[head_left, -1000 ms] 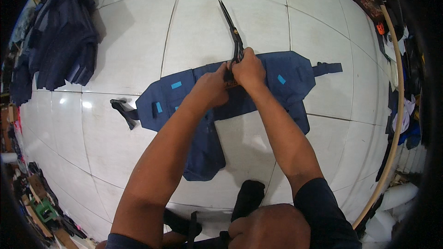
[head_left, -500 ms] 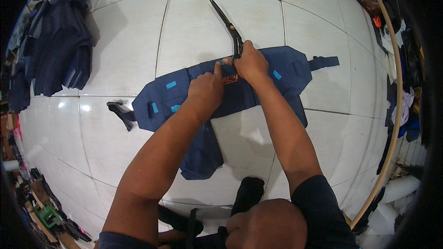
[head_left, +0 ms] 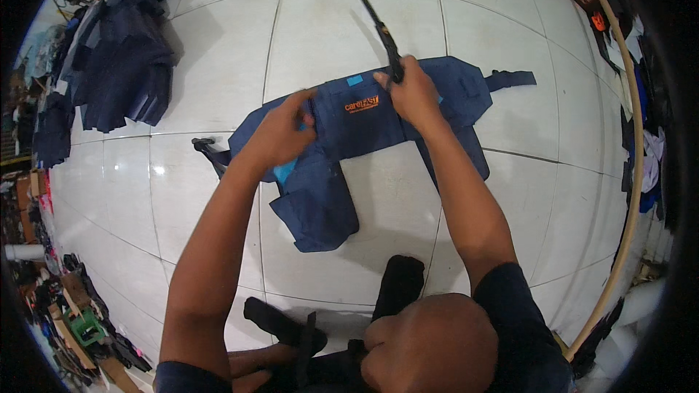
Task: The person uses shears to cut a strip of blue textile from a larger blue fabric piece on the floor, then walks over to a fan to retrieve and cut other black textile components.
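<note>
Your left hand (head_left: 280, 135) pinches the navy fabric piece (head_left: 364, 120) flat on the floor (head_left: 218, 65), so your right hand (head_left: 411, 91), fingers closed round the scissors (head_left: 378, 25), can work it.

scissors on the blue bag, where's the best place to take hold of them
Probably by the handle end, where the right hand already has them. The scissors lie with handles toward the person and closed blades pointing away over the tile floor, so come in from the near side, over the blue bag.
</note>
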The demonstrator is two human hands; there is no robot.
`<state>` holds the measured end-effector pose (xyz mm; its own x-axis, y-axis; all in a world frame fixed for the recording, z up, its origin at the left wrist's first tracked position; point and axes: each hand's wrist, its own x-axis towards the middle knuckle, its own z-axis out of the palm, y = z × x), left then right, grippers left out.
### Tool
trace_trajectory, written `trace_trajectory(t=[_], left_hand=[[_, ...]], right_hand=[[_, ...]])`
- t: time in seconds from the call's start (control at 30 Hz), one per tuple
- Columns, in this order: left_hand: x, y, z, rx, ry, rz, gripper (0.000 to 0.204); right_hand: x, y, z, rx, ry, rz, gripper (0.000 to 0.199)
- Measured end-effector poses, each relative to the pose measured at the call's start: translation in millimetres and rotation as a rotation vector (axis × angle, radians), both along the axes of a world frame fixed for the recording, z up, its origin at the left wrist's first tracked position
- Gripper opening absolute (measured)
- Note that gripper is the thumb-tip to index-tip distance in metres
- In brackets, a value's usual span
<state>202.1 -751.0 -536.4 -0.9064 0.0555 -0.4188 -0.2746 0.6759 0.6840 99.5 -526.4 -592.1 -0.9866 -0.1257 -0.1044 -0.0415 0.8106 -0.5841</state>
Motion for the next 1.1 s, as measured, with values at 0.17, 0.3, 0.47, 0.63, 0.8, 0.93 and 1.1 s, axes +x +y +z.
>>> trace_trajectory(t=[0.17,0.3,0.47,0.63,0.8,0.93,1.1], left_hand=[[133.1,-11.8,-6.3,0.503,-0.046,0.436,0.055],[202.2,35.8,-7.3,0.502,-0.248,0.332,0.058],[211.1,89.1,-15.6,0.554,-0.068,0.288,0.062],[214.0,110.1,-29.4,0.492,0.086,0.326,0.062],[225.6,113.5,-47.9,0.420,0.068,0.363,0.052],[217.2,108.4,-21.1,0.479,-0.107,0.438,0.024],[212.5,106.6,-23.3,0.573,-0.100,0.517,0.012]], right_hand=[[88.7,29.1,22.7,-0.486,-0.111,0.059,0.038],[178.4,45.7,-0.6,-0.760,-0.361,0.209,0.036],[245.4,48.6,-2.7,-0.851,-0.614,0.213,0.036],[264.8,51.9,-9.8,-0.870,-0.592,0.150,0.037],[262.0,53.3,-6.6,-0.750,-0.493,0.190,0.034],[256.2,50.0,-5.2,-0.795,-0.490,0.180,0.033],[245.9,51.8,-10.2,-0.795,-0.407,0.174,0.034]])
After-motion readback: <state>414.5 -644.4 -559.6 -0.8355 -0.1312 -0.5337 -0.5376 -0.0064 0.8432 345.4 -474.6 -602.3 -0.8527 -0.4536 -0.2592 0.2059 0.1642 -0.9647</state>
